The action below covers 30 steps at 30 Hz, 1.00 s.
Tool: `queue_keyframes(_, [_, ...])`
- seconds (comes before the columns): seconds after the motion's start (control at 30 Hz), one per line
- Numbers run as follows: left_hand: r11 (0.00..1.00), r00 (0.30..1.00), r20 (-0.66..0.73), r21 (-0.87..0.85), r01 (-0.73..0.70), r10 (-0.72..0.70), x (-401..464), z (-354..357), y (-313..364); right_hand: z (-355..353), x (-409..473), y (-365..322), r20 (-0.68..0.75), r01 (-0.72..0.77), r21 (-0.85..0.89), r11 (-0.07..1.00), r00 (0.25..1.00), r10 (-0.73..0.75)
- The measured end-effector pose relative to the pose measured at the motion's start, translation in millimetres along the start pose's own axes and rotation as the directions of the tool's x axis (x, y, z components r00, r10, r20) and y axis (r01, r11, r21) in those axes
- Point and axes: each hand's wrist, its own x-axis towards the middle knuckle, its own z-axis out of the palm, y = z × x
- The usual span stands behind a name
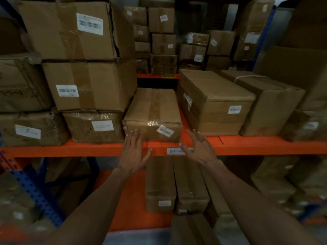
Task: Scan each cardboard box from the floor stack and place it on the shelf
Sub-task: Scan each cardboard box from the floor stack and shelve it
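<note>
A taped cardboard box (153, 110) with a white barcode label on its front sits on the orange shelf (88, 149), between taller boxes. My left hand (132, 152) is spread flat, fingertips touching the box's lower front left. Just right of the box's front corner, my right hand (198, 149) hovers with fingers apart and holds nothing. No scanner is in view.
A stack of big boxes (88, 85) stands left of the taped box and a large box (215, 101) stands to its right. More boxes fill the shelf behind. Long boxes (177, 184) lie on the lower orange shelf. A blue upright (35, 191) is at lower left.
</note>
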Motion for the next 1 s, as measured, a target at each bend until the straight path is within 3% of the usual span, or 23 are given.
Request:
queue_keyframes(0.1, [0.995, 0.996, 0.085, -0.098, 0.038, -0.029, -48.9, 15.3, 38.0, 1.8, -51.3, 32.1, 0.025, -0.026, -0.061, 0.998, 0.999, 0.028])
queue_keyframes(0.33, [0.960, 0.905, 0.416, -0.204, 0.189, -0.090, -172.7, 81.3, 136.1, 23.0, -185.9, 131.8, 0.281, -0.201, -0.228, 0.953, 0.923, 0.262])
queue_keyframes(0.6, [0.960, 0.808, 0.589, -0.221, 0.175, -0.012, -277.6, 180.7, 204.0, 99.7, -300.0, 221.8, 0.425, -0.385, -0.092, 0.918, 0.819, 0.386])
queue_keyframes(0.83, [0.968, 0.712, 0.702, -0.178, 0.176, 0.000, -325.6, 317.1, 204.3, 223.1, -330.4, 290.3, 0.397, -0.576, 0.000, 0.818, 0.751, 0.529])
queue_keyframes(1.0, [0.940, 0.616, 0.784, -0.151, 0.307, -0.075, -357.5, 413.2, 202.3, 310.7, -321.7, 326.3, 0.332, -0.595, -0.025, 0.804, 0.753, 0.568])
